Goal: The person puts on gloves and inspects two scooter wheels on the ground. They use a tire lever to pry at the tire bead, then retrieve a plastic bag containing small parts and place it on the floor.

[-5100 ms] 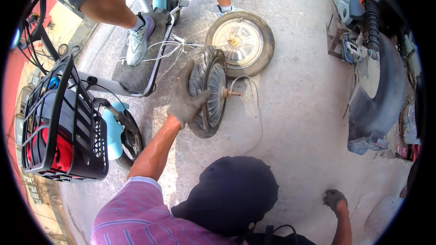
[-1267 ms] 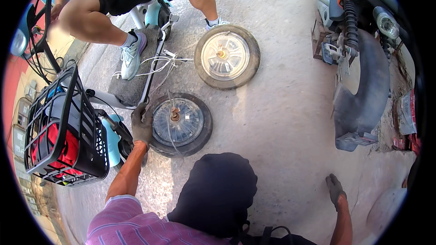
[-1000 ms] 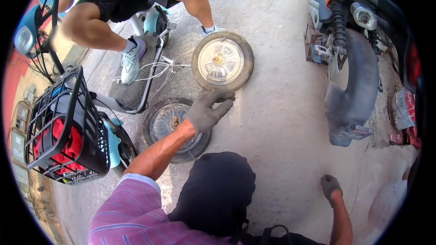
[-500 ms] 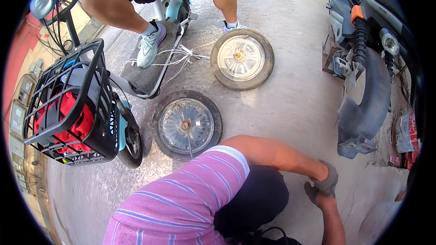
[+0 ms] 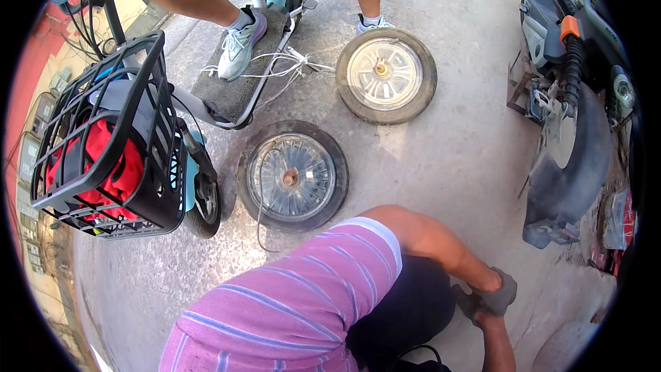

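My left arm, in a purple striped sleeve (image 5: 303,275), reaches across to the lower right. My left hand (image 5: 500,291), in a dark grey glove, is closed over the wrist side of my right hand, on its glove. My right hand (image 5: 468,303) wears a grey glove too, its fingers partly visible and apart. Nearest on the ground to the left lies a wheel (image 5: 318,217) with a black tyre, a rusty hub and a thin cable. Farther off lies a second wheel (image 5: 406,89) with a pale rim and a brass-coloured axle.
An electric scooter (image 5: 237,100) stands at the left, with a black basket (image 5: 155,207) holding a red item (image 5: 124,172). A person's foot in a pale shoe (image 5: 237,52) rests on its deck, beside white wires (image 5: 296,58). A partly stripped motorcycle (image 5: 585,145) is at the right.
The view has shifted, so the wheels sit farther right and higher. The near wheel's cable, formerly running straight down from the hub, now curves along its left side. My hands stay together.
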Tool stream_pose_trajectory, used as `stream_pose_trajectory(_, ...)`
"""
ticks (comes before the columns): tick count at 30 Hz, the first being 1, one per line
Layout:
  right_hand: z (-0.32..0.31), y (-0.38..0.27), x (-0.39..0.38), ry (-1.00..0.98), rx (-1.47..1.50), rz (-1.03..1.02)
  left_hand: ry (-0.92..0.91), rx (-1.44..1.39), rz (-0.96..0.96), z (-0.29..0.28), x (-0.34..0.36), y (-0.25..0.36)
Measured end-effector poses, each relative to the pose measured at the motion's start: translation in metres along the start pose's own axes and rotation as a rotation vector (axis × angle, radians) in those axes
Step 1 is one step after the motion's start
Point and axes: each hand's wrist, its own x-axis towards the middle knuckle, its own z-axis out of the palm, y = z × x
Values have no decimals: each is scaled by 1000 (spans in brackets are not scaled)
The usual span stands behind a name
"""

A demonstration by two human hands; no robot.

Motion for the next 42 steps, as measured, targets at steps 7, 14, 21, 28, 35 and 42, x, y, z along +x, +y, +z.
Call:
stream_pose_trajectory(7, -24, -24, -14, 58, -63, -275, -196, -831, 178, -76, -83, 19)
stream_pose_trajectory(14, -3, 28, -41, -64, 124, -15, -33, -856, -23, -71, -80, 10)
stream_pose_trajectory(21, -19, 77, -13, -81, 126, 174, 39, -886, -313, -32, -93, -80)
stream_pose_trajectory(28, -37, 106, -19, 26, 314, 411, 107, -855, -481, -24, -138, -144)
stream_pose_trajectory(35, -15, 97, -25, -91, 353, 450, 520, -918, -666, -51, -223, -241)
stream_pose_trajectory(42, -10, 89, -10, -100, 329, 494, 1166, -839, -943, -114, -333, -385)
